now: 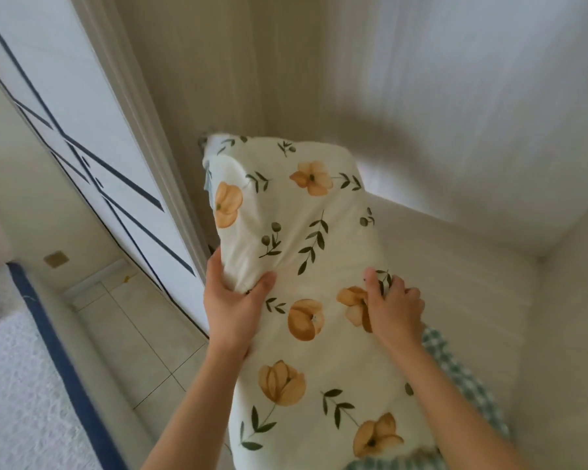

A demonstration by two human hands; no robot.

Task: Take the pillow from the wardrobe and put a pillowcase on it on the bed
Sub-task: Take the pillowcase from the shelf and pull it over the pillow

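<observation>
A plump pillow (302,239) in white fabric printed with orange flowers and green leaves is held up in front of the open wardrobe (455,130). My left hand (233,303) grips its left edge, thumb pressed into the cloth. My right hand (392,307) clutches a fold of the fabric on the right side. A green-and-white checked cloth (462,374) shows behind and under the pillow's lower right. The bed (17,385), with a white textured cover and blue border, lies at the lower left.
The wardrobe's white sliding door (92,137) with dark blue diagonal lines stands at the left. Pale floor tiles (140,337) run between door and bed. The wardrobe's interior walls and a shelf edge (455,228) are behind the pillow.
</observation>
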